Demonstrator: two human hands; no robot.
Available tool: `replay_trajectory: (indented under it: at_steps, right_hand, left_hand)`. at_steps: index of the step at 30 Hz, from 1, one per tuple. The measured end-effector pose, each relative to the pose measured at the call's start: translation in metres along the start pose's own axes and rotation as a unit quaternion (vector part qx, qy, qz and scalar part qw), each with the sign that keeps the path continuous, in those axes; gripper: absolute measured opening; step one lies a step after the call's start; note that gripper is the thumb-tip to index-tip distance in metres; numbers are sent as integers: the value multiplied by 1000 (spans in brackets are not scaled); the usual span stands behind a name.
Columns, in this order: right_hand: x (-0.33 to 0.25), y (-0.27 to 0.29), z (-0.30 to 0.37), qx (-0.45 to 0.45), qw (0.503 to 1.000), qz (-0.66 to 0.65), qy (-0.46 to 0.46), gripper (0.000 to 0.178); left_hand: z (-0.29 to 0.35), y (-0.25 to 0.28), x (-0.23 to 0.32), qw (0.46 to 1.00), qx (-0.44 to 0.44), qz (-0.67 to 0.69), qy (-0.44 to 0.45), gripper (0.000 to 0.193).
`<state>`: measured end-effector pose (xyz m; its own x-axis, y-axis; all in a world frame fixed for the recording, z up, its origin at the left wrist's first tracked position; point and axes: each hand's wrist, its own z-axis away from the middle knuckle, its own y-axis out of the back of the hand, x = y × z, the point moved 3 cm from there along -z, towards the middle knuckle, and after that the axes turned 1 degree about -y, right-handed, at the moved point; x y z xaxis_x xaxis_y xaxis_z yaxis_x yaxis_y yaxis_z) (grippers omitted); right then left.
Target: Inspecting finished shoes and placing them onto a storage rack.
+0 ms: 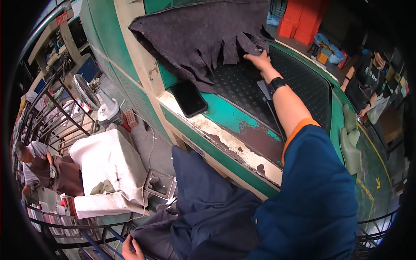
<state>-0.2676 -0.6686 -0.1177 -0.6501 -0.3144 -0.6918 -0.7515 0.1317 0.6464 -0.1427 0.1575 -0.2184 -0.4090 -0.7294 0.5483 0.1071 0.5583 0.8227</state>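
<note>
My right arm, in a blue sleeve with an orange cuff and a black wristband, stretches over a green machine bed. At its end my right hand (pixel 261 63) is closed at the lower edge of a dark, slit leather-like curtain (pixel 190 32), thumb and fingers around one strip. Part of those fingers is hidden by the strip. Below lies a black studded mat (pixel 299 82), with a grey flat piece (pixel 264 90) beside my wrist. Low at the left, my left hand (pixel 132 249) shows only partly, fingers apart and nothing visible in them, beside grey cloth.
A black phone (pixel 189 99) lies on the machine's worn front edge. Green shoe-like pieces (pixel 350 151) line its right side. A fan (pixel 86 92), a white-covered block (pixel 108 162) and a seated person (pixel 39 167) are at the left. Another person (pixel 364 82) stands at the right.
</note>
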Motion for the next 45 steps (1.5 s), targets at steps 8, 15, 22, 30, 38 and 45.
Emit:
replay_trajectory:
  at_steps: [8, 15, 22, 30, 38, 45]
  right_hand:
    - [-13, -24, 34, 113, 989, -72, -56, 103]
    - [27, 80, 49, -81, 777, -601, -168, 33]
    - [-125, 215, 180, -366, 699, -608, 82, 50]
    - [-205, -6, 387, -651, 395, -637, -121, 65]
    - [-124, -130, 529, -751, 267, -483, -362, 55]
    - [-118, -139, 517, -747, 214, -500, -383, 56]
  left_hand:
    - [6, 6, 39, 999, 36, 6, -21, 26]
    - [-11, -34, 47, 976, -16, 207, -64, 25]
    - [-77, -44, 150, 764, -158, 611, -136, 64]
    - [-44, -30, 191, 650, -243, 719, -41, 108]
    - [40, -87, 109, 758, -150, 630, 82, 80]
    - [10, -96, 87, 833, -62, 545, 75, 42]
